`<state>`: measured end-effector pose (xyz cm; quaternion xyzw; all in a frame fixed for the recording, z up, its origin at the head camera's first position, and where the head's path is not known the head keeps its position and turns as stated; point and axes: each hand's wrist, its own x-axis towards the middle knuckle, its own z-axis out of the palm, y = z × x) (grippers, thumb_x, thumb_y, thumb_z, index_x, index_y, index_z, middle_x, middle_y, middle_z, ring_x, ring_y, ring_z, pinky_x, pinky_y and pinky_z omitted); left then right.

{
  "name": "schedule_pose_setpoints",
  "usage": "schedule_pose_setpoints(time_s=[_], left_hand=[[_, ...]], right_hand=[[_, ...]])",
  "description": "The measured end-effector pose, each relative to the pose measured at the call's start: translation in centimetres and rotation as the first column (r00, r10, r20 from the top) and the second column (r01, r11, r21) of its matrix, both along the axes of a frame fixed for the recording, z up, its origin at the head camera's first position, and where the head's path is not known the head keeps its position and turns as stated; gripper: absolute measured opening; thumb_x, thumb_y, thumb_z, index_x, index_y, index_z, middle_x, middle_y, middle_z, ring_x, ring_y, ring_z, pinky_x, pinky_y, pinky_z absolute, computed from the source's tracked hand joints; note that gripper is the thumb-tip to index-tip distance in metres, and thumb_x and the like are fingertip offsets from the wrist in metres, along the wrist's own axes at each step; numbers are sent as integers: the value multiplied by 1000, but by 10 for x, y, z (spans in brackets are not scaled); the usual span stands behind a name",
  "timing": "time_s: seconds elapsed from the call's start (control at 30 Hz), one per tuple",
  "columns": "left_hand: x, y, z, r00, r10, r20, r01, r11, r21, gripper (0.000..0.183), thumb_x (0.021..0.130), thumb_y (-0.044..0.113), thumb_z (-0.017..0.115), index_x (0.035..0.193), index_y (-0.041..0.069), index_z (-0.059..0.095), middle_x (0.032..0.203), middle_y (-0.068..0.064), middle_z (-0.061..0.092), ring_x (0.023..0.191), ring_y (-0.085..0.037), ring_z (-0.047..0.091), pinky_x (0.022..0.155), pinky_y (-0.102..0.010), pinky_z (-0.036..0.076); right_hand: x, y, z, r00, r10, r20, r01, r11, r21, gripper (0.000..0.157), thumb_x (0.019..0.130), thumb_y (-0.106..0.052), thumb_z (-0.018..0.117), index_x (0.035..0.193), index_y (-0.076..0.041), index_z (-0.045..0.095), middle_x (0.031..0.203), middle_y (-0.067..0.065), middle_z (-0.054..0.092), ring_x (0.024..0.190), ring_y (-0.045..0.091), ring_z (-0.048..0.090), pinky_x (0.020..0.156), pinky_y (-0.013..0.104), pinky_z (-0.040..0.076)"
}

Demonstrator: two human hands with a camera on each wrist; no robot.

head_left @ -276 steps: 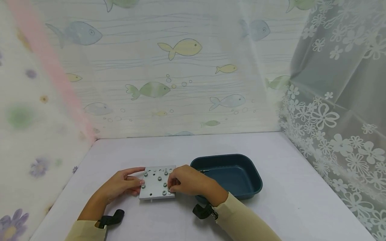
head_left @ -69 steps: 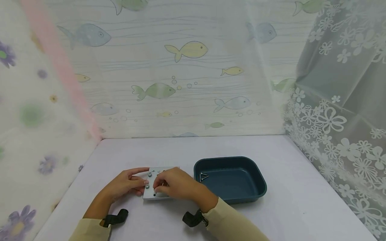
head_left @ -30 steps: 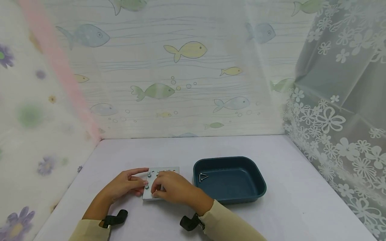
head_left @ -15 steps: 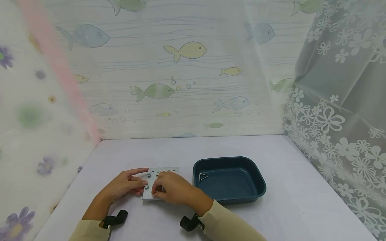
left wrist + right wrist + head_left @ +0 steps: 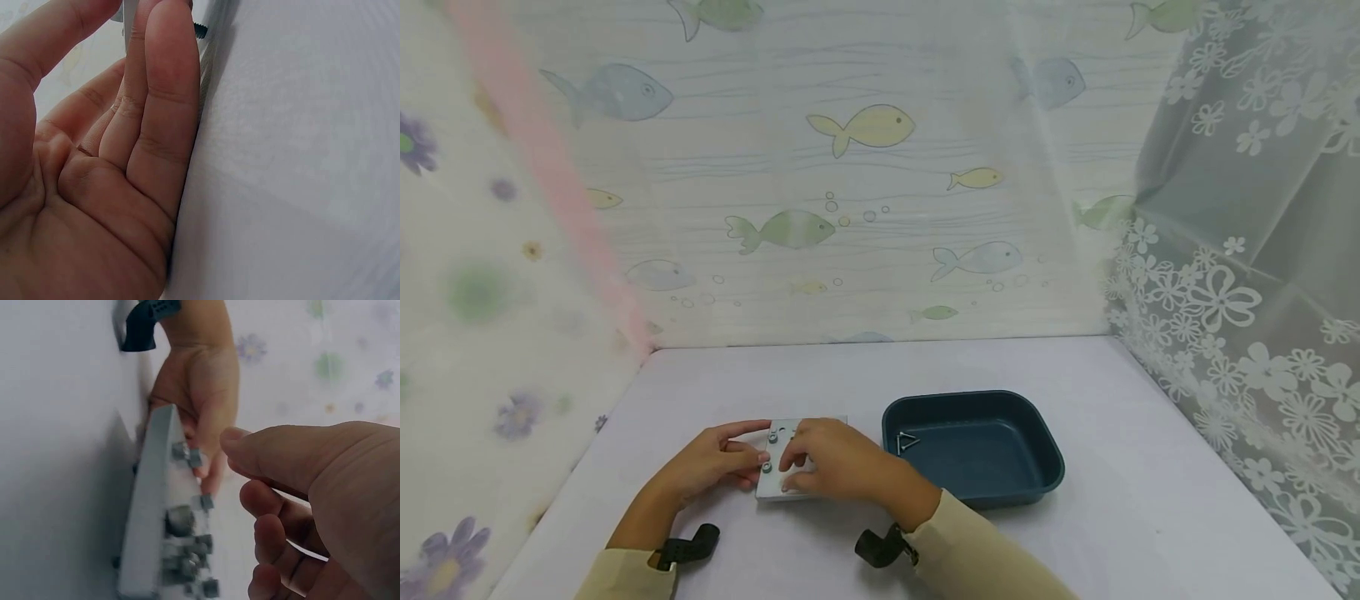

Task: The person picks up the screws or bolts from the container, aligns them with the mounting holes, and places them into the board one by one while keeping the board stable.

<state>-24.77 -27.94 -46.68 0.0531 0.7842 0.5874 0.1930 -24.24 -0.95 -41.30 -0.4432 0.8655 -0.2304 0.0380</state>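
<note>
A light metal plate point(image 5: 771, 487) with holes lies in front of me in the head view, socket-head bolts point(image 5: 766, 467) standing in it. My left hand point(image 5: 703, 458) grips its left edge, thumb near a bolt and fingers around the side. In the left wrist view a dark threaded bolt end point(image 5: 200, 30) pokes out past the fingers. Over the plate hovers my right hand point(image 5: 838, 458), covering much of its middle and right. The right wrist view shows that hand's thumb and loosely bent fingers parted, nothing between them, beside several bolt heads point(image 5: 181, 520).
Right of the plate stands a dark blue tray point(image 5: 992, 454), with several small screws point(image 5: 907, 442) at its left end. A white cloth covers the table point(image 5: 1120, 517). Patterned curtains point(image 5: 865, 208) close off the back and sides.
Earlier my right hand worked at the plate's right side, then its fingertips closed together near the front left. Now they have parted and the hand has shifted slightly right. The left hand keeps its grip.
</note>
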Motion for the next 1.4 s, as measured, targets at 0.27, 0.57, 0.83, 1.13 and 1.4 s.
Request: schedule_pose_setpoints(time_s=[0.27, 0.57, 0.83, 1.13, 1.4], left_hand=[[1, 2, 1, 1000, 20, 4, -20, 1000, -21, 80, 91, 25, 81, 158, 6, 40, 95, -13, 77, 76, -20, 72, 71, -33, 64], [1, 1, 2, 1000, 30, 7, -30, 999, -18, 82, 90, 25, 82, 158, 7, 39, 97, -13, 77, 77, -21, 71, 71, -34, 64], [0, 1, 0, 999, 34, 10, -34, 999, -17, 82, 90, 25, 82, 158, 7, 40, 99, -13, 77, 79, -22, 72, 72, -34, 64], [1, 3, 0, 999, 50, 9, -49, 998, -33, 82, 89, 27, 83, 158, 9, 41, 99, -13, 77, 80, -23, 73, 72, -34, 64], [1, 3, 0, 998, 57, 16, -56, 998, -29, 83, 89, 28, 83, 158, 9, 41, 99, -13, 77, 80, -23, 73, 72, -34, 64]], right_hand=[[-9, 22, 19, 1000, 9, 11, -9, 1000, 2, 15, 97, -27, 75, 111, -24, 80, 104, -11, 66, 99, 6, 63, 83, 15, 51], [-20, 54, 29, 998, -41, 57, 43, 999, -28, 15, 97, -26, 76, 110, -25, 81, 99, -17, 63, 99, 10, 64, 84, 20, 53], [-35, 87, 29, 988, -73, 134, 79, 996, -45, 13, 96, -27, 76, 109, -26, 80, 92, -15, 64, 86, 9, 62, 72, 23, 55], [-57, 122, 19, 970, -109, 218, 121, 992, -45, 12, 97, -24, 74, 108, -27, 79, 92, -19, 71, 88, 5, 65, 80, 27, 57], [-71, 135, 8, 960, -121, 253, 116, 993, 33, 9, 97, -24, 75, 103, -23, 81, 90, -18, 73, 86, 4, 67, 80, 28, 57]])
